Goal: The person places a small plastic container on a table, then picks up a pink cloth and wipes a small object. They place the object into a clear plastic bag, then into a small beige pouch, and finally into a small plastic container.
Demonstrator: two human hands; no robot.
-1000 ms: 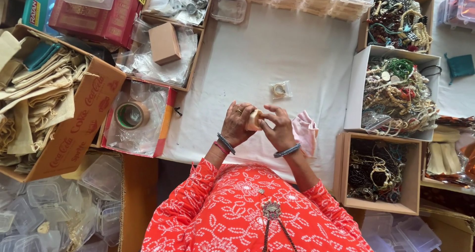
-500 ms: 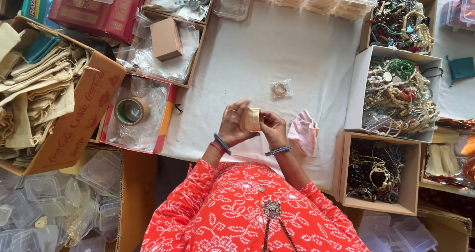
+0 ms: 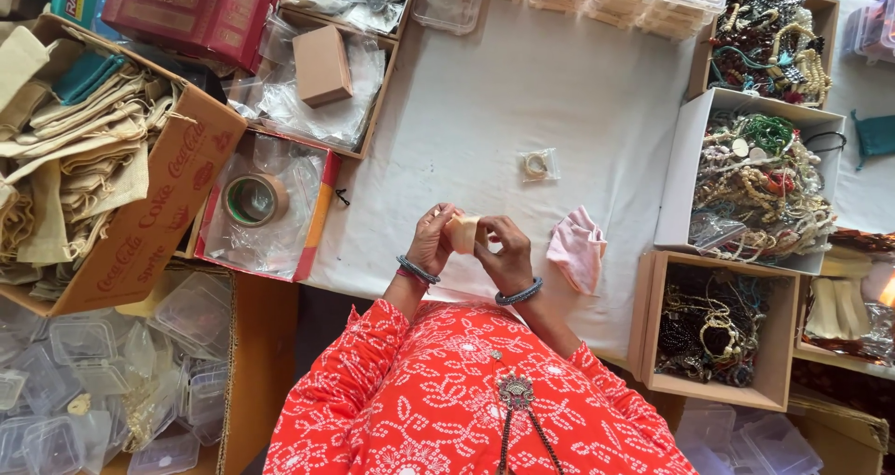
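Seated at a white cloth-covered table (image 3: 522,93), you hold a small beige fabric pouch (image 3: 463,234) between both hands, lifted just above the cloth near the table's front edge. Your left hand (image 3: 433,242) pinches the pouch's left side with thumb and fingertips, while your right hand (image 3: 506,254) closes on its right side, fingers curled around the edge. The pouch looks light and soft, likely to crumple or fold under pressure rather than slip, so a gentle pinch at its edges or mouth should be enough to control it.

Just to the right of your hands lies a crumpled pink cloth pouch (image 3: 577,248), and farther up the cloth rests a small clear plastic bag with a ring inside (image 3: 538,165). At the left sit a red tray holding a roll of brown tape (image 3: 251,199) and a cardboard box stuffed with cream drawstring bags (image 3: 75,158). At the right stand open boxes heaped with beaded necklaces (image 3: 760,181).
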